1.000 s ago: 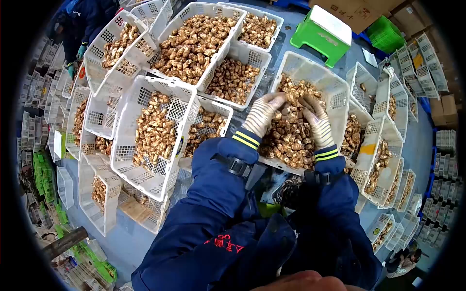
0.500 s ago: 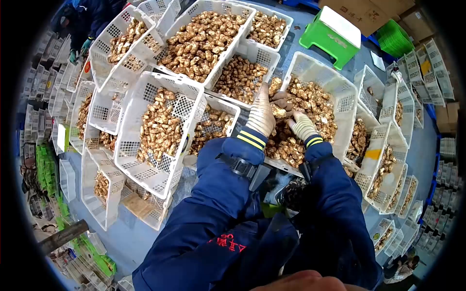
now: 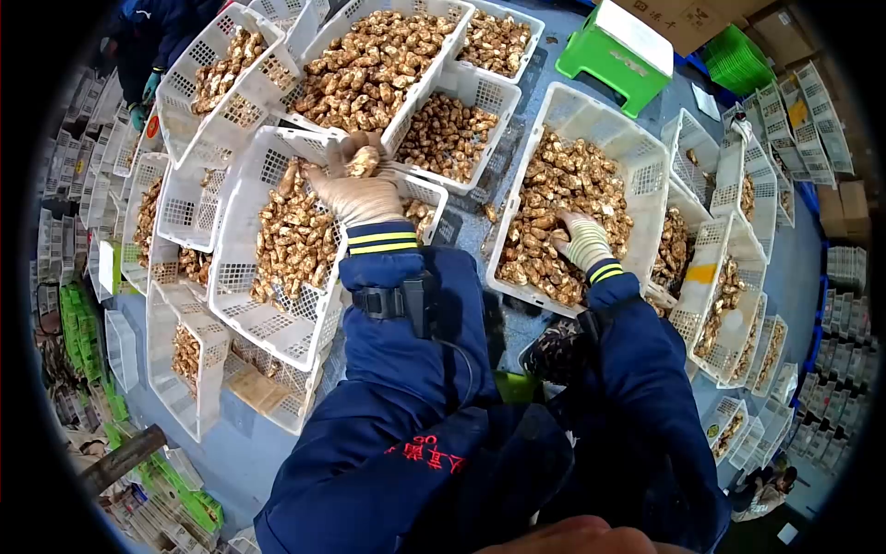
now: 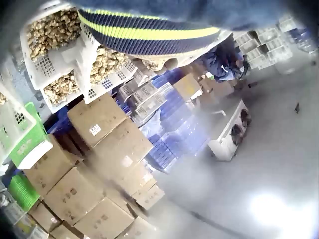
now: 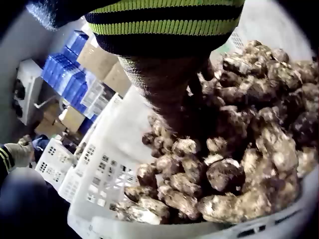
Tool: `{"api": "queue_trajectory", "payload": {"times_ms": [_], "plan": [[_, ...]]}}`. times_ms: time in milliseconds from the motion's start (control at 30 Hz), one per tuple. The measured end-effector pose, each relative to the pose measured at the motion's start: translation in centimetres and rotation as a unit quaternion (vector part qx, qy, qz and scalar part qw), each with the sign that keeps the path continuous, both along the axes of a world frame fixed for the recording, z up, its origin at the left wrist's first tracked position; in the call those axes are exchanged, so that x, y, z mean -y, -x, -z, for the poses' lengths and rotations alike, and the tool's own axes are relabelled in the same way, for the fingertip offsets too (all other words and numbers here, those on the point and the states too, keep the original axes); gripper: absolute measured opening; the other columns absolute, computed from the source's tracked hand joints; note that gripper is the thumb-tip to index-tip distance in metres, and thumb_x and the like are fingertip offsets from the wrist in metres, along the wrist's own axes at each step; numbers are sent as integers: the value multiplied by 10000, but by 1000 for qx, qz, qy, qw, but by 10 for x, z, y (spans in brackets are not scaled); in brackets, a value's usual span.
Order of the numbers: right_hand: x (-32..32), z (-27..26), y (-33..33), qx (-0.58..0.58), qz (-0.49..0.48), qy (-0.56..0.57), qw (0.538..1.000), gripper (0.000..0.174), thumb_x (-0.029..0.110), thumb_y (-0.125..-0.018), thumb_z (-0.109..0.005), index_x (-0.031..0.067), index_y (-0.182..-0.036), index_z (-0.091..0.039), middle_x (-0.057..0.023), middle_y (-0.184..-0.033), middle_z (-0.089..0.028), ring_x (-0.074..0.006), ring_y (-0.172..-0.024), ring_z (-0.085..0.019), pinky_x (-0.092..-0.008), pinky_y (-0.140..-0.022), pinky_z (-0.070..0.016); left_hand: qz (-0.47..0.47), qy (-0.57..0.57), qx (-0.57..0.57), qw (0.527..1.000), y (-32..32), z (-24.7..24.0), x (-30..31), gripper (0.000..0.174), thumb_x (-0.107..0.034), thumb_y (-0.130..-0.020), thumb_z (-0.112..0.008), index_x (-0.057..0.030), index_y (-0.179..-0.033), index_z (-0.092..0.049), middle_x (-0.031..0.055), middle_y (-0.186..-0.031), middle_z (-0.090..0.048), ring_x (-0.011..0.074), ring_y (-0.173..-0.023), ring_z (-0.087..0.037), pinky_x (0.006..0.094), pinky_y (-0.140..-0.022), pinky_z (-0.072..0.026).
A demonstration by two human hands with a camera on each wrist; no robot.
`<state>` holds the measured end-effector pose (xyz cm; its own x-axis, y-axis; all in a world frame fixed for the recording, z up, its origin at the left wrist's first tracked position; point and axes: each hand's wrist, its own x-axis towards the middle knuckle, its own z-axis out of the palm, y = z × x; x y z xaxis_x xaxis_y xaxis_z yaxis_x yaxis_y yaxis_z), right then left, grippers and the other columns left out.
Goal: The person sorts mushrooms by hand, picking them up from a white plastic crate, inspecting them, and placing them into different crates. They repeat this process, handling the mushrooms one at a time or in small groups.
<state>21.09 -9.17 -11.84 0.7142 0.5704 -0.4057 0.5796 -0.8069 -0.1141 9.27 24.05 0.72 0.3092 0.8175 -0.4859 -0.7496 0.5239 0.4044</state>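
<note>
In a striped glove, the left hand (image 3: 362,196) grips a brown-and-white mushroom (image 3: 363,162) above the upper right rim of the left crate (image 3: 242,277), which holds loose mushrooms. The right wrist view catches this left hand (image 5: 19,153) at its far left edge. Over the right crate (image 3: 652,175), the right hand (image 3: 583,242) reaches down onto a heap of mushrooms (image 3: 577,175). Its fingertips sit among them, and whether they pinch one is not clear. In the right wrist view the right hand (image 5: 164,89) points down into dark, soil-marked mushrooms (image 5: 227,174), fingers mostly hidden.
A large full crate (image 3: 309,69) and a smaller one (image 3: 503,97) stand beyond the left hand. More crates (image 3: 697,286) line the right side. A green stool (image 3: 609,65) stands behind the right crate. Another person (image 3: 166,37) is at the upper left.
The left hand has moved left from the right crate to the left one, carrying a mushroom. The right hand has parted from it and lowered slightly onto the heap.
</note>
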Motion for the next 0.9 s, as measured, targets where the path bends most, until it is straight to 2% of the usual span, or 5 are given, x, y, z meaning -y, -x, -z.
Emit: {"api": "queue_trajectory", "payload": {"times_ms": [167,500,700,800,900], "plan": [[-11,-40,-13,16,59,144,988,486,379,-790,-651,118,-1197,-599,-166,-1063,-658,-353,-1029,-604,-435,-890,-480,157,34,75,984,-19,9,32,453,-414,-976,-384,-5,-1000,-577,93,-821,-619,237,-822,-616,415,-756,-561],[-39,16,-24,-74,53,-122,988,517,199,-808,-672,74,-1283,-512,-192,-1080,-646,-341,-950,-631,-398,-876,-501,306,61,23,950,-40,14,57,125,-194,-851,-625,-74,-884,-608,0,-703,-557,195,-703,-595,375,-693,-534],[46,-4,-32,-374,419,-481,673,435,315,-862,-629,55,-1207,-578,-117,-1184,-593,-255,-1042,-578,-379,-875,-494,319,55,54,945,-43,21,56,126,-110,-866,-589,-21,-954,-601,23,-709,-539,218,-734,-593,398,-743,-548],[42,14,-34,-159,148,-268,939,463,280,-847,-642,53,-1240,-559,-155,-1068,-652,-255,-968,-625,-329,-863,-498,330,67,22,941,-45,13,61,95,-116,-865,-594,-28,-901,-593,20,-703,-545,219,-728,-596,389,-715,-545],[6,4,-10,-72,-61,84,992,426,310,-860,-600,118,-1239,-578,-139,-1142,-648,-271,-996,-636,-382,-878,-501,332,58,19,941,-44,18,61,100,-132,-872,-587,-35,-895,-598,21,-703,-558,215,-731,-603,391,-710,-547]]}}
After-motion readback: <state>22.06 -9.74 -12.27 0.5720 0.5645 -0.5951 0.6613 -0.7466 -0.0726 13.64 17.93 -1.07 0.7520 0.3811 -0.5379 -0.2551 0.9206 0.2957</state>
